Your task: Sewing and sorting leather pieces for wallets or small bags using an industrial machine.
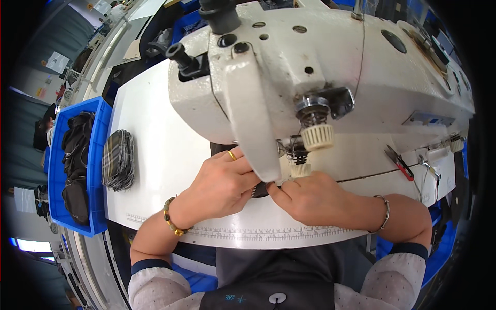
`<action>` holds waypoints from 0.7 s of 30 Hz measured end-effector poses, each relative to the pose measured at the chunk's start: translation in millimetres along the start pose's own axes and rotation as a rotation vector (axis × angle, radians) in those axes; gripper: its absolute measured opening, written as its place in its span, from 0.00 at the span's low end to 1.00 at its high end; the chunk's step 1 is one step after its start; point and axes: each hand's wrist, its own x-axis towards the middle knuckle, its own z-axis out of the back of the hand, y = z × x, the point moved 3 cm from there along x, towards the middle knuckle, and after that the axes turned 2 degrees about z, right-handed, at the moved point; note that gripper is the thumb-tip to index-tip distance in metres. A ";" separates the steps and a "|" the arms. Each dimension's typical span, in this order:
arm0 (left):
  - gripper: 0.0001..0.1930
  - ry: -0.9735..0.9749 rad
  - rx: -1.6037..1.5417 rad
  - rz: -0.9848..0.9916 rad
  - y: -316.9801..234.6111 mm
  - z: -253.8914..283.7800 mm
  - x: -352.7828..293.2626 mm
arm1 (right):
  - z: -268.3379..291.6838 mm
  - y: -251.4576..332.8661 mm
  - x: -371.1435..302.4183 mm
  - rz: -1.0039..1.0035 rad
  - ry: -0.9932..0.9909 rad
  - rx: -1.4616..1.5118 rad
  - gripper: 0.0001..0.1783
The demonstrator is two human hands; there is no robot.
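Note:
A dark fabric piece (pixel 261 190) lies under the white sewing machine head (pixel 268 88), largely hidden by my hands and the machine. What look like zipper teeth show along its near edge. My left hand (pixel 222 182), with a ring and a beaded bracelet, is closed with bent fingers on the fabric, left of the needle area. From the other side my right hand (pixel 315 199), a metal bangle at its wrist, pinches the fabric's near right edge with curled fingers. The needle and presser foot are hidden behind the machine's pale lever (pixel 250 113).
Left of the table (pixel 155 103) stands a blue bin (pixel 98 170) of dark fabric pieces. Beside it lies a stack of plaid fabric pieces (pixel 118 160). Red-handled thread snips (pixel 399 163) rest at the right. A printed ruler strip (pixel 268 234) follows the near edge.

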 end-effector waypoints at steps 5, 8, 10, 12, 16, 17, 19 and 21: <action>0.18 -0.011 -0.011 0.018 -2.7 -3.2 -0.7 | -1.3 -2.3 0.7 -0.028 0.024 0.019 0.16; 0.15 -0.009 0.046 0.025 -4.6 -6.1 -2.8 | 1.9 -1.3 0.9 -0.030 0.024 -0.006 0.17; 0.14 -0.009 0.032 0.008 -3.2 -7.9 -3.4 | 3.1 -1.4 1.8 -0.028 0.010 -0.037 0.15; 0.14 -0.025 0.035 0.015 -0.7 -9.4 -4.4 | 2.6 -1.1 2.1 -0.031 0.020 -0.073 0.16; 0.13 -0.071 -0.004 0.042 13.9 -13.1 0.4 | -2.5 -5.0 -0.2 -0.092 0.079 -0.165 0.18; 0.12 -0.035 -0.019 0.081 17.5 -14.3 0.8 | -4.8 -6.6 -0.2 -0.089 0.081 -0.167 0.18; 0.12 -0.047 -0.015 0.112 20.5 -14.4 1.5 | -7.0 -10.1 0.7 -0.097 -0.026 -0.180 0.20; 0.12 -0.028 -0.010 0.154 21.1 -14.4 1.6 | -11.8 -14.1 2.7 -0.117 -0.040 -0.138 0.21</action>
